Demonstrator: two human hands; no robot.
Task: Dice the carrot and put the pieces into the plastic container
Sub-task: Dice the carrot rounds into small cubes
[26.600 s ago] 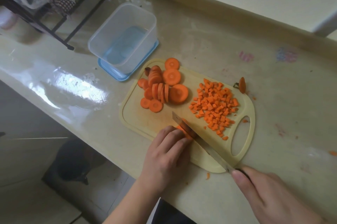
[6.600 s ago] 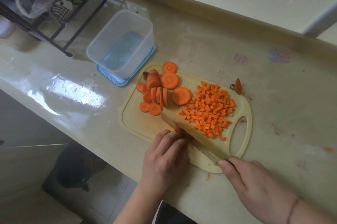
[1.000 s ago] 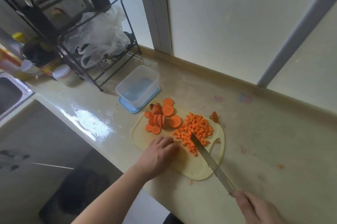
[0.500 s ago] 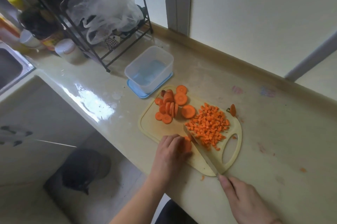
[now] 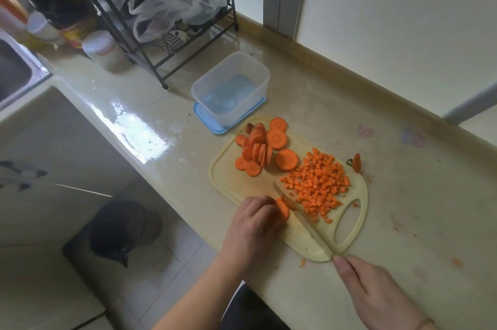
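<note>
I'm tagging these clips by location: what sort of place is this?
Most likely a home kitchen: a counter with a cutting board of carrot pieces, a sink at the left, and a wire rack.

One head-worn camera is looking steeply down. It's facing the glossy beige stone countertop from close above.

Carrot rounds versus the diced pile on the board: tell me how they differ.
The carrot rounds are wide flat discs, some leaning on edge in a row; the diced pile is small cubes lying loose. The rounds sit at the cutting board's far left near the plastic container; the pile sits toward the handle end. Both are orange, on the board, not in the container.
</note>
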